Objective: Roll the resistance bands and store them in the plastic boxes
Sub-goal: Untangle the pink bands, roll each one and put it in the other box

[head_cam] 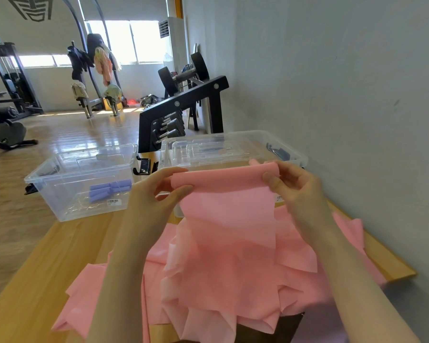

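A long pink resistance band [228,233] hangs from both my hands over the wooden table [47,276], its loose length piled in folds below. My left hand [159,191] pinches the band's top left corner, where the upper edge is curled over. My right hand [292,186] grips the top right corner. Beyond them stand two clear plastic boxes. The left box [60,194] holds rolled purple bands [109,190]. The right box [233,149] is partly hidden behind the pink band.
A grey wall runs close along the right side of the table. Behind the boxes stands a black dumbbell rack [183,107]. Gym machines [10,90] and wooden floor lie to the left, beyond the table's edge.
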